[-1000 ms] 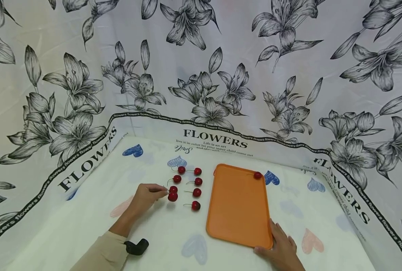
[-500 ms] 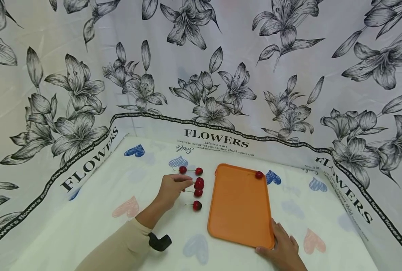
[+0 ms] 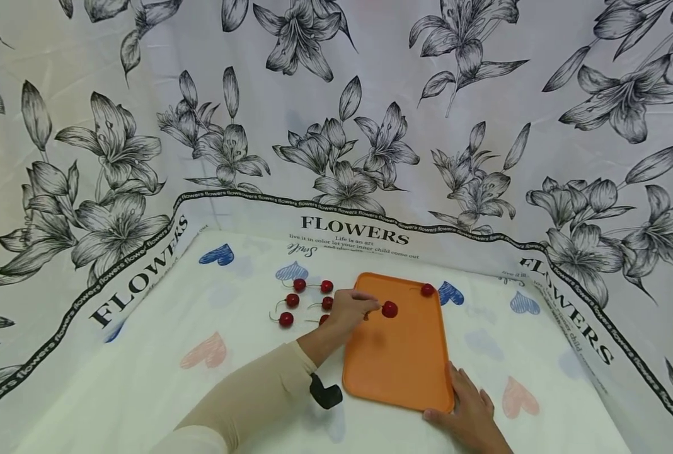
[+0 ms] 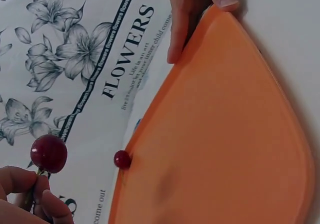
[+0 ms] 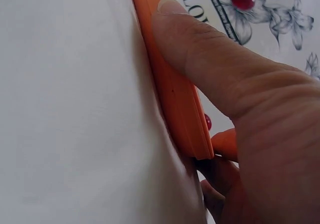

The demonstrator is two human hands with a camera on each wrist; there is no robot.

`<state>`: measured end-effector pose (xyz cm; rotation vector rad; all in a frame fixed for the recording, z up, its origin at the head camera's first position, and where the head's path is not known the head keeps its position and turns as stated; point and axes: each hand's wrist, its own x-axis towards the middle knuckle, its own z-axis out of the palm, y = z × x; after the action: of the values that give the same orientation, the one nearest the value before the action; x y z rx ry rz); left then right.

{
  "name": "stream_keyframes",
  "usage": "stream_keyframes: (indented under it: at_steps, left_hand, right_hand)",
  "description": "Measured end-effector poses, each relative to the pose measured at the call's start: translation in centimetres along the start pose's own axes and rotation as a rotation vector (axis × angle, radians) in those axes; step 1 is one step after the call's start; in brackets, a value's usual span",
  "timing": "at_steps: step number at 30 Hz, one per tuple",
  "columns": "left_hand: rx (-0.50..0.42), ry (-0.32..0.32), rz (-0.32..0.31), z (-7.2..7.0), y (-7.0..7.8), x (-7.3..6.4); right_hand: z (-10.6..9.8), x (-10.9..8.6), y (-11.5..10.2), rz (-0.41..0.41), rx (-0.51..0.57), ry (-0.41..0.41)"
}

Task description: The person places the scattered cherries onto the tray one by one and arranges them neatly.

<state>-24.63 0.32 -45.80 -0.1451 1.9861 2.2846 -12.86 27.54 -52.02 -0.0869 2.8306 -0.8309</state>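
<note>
Clearly, near the middle of the head frame, we see the left hand (image 3: 345, 312) reaching in from the lower left with a dark red held cherry (image 3: 390, 309). Its thumb and fingertip are brought narrowly together on the stem, as we can make out at the lower left of the left wrist view, where the fruit stands above the fingers. We find that cherry over the upper part of the orange tray (image 3: 396, 366), apart from its surface, with a soft shadow on the tray below.

At the lower right of the head frame we see the right hand (image 3: 471, 410) holding the tray's near right corner. We notice its thumb against the near edge and its fingers spread away from it, along the right edge.

Up in the tray's upper right corner, we see one lone cherry (image 3: 427, 290) lying close to the rim. Left of the tray, we count three stemmed cherries in a left row (image 3: 292, 300) and three more in a right row (image 3: 327, 287), the lowest of these partly covered by the left hand. We cannot tell what the forearm hides beneath it.

We see a beige sleeve (image 3: 251, 397) and a black curved piece (image 3: 326, 394) at the left wrist, over a white cloth (image 3: 161, 403) printed with blue and pink hearts.
</note>
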Motion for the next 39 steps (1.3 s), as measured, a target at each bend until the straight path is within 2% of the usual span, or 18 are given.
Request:
stream_keyframes:
  at_steps: [6,12,17,22,26,30,32,37,39]
  left_hand:
    - [-0.038,0.004,-0.067,3.3,-1.3,2.5]
    - [-0.067,0.071,-0.130,5.7,-1.7,3.7]
    - [-0.087,0.087,-0.170,6.7,-1.7,4.3]
    - [-0.082,0.087,-0.171,7.4,-2.1,4.9]
    - [-0.047,0.095,-0.181,8.4,-2.7,5.2]
    - [-0.013,0.107,-0.249,9.6,-3.2,5.5]
    - [-0.020,0.113,-0.278,10.0,-3.2,5.7]
    - [-0.052,0.150,-0.298,10.7,-3.3,6.3]
    - [-0.051,0.163,-0.313,11.0,-3.4,6.5]
  right_hand:
    - [-0.5,0.2,-0.2,0.003,-0.014,0.008]
    - [-0.4,0.5,-0.2,0.058,-0.014,-0.019]
    - [-0.4,0.6,-0.1,0.062,-0.005,-0.020]
    - [-0.4,0.7,0.1,0.030,-0.017,-0.006]
    - [-0.3,0.7,0.1,0.065,0.001,-0.015]
    - [-0.1,0.6,0.4,0.101,0.014,-0.033]
    - [0.0,0.6,0.6,0.093,0.016,-0.032]
    - [0.2,0.7,0.6,0.067,0.014,-0.023]
    - [0.3,0.8,0.4,0.084,0.011,-0.026]
